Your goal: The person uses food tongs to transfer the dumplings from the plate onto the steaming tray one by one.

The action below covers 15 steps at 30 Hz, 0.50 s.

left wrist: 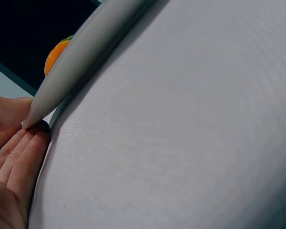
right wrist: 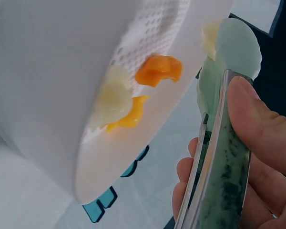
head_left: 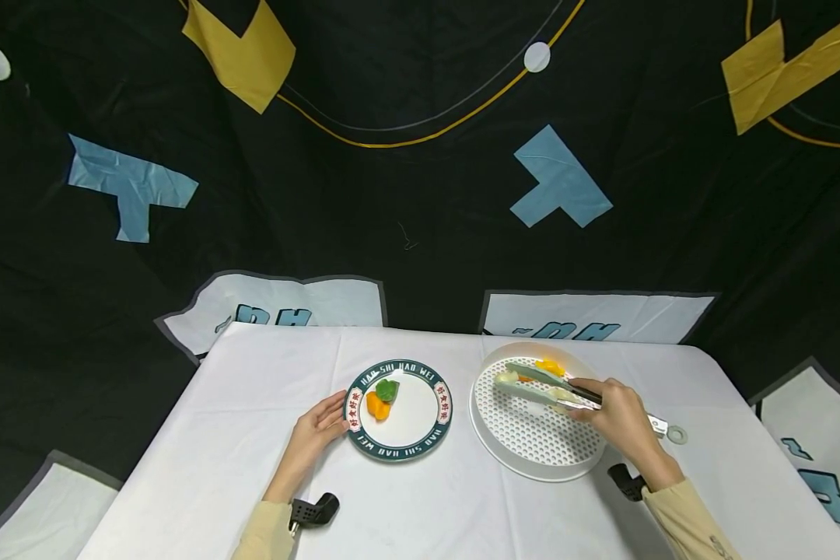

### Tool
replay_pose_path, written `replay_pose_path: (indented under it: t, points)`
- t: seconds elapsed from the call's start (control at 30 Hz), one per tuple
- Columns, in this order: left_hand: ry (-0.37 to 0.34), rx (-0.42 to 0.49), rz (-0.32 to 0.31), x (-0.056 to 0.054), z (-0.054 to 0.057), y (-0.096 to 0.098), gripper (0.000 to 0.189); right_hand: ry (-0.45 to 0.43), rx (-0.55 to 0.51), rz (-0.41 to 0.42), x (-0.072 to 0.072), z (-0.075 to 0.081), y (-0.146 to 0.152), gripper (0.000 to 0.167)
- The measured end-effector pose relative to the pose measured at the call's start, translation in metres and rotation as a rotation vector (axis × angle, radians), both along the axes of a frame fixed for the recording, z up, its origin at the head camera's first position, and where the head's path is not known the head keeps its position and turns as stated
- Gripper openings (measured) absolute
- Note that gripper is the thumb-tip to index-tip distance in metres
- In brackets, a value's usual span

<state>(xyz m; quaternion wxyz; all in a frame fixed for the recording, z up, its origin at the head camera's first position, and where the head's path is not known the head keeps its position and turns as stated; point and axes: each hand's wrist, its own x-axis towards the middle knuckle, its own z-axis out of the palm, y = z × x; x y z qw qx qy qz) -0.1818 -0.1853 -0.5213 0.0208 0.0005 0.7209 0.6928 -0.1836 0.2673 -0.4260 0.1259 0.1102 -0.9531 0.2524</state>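
Observation:
My left hand (head_left: pixel 316 432) holds the left rim of a white plate (head_left: pixel 414 412) with a dark green lettered border; in the left wrist view the thumb lies over the rim and the fingers under it. On the plate sit an orange pepper-like piece (head_left: pixel 378 406) and a green one (head_left: pixel 387 390). My right hand (head_left: pixel 619 420) grips metal tongs (right wrist: pixel 229 181) with pale green tips, over a white perforated drainer basket (head_left: pixel 532 447). A small pale yellow piece (right wrist: pixel 209 38) is between the tips. Inside the basket lie an orange piece (right wrist: pixel 157 70), a yellow one (right wrist: pixel 131 117) and a pale one (right wrist: pixel 112 95).
A white cloth (head_left: pixel 455 505) covers the table, with plate and basket side by side, a gap between them. Behind the far edge hangs a black curtain (head_left: pixel 392 218) with blue and yellow tape shapes. The tongs' ring end (head_left: pixel 677 435) sticks out right of my right hand.

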Motion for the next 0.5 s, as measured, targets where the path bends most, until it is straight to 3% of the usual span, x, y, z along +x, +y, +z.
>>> replay_pose_path:
  t: [0.5]
  points:
    - [0.016,-0.021,0.008,0.000,-0.002,-0.001,0.056,-0.084,0.031,-0.035,0.004,-0.008,0.011,0.053]
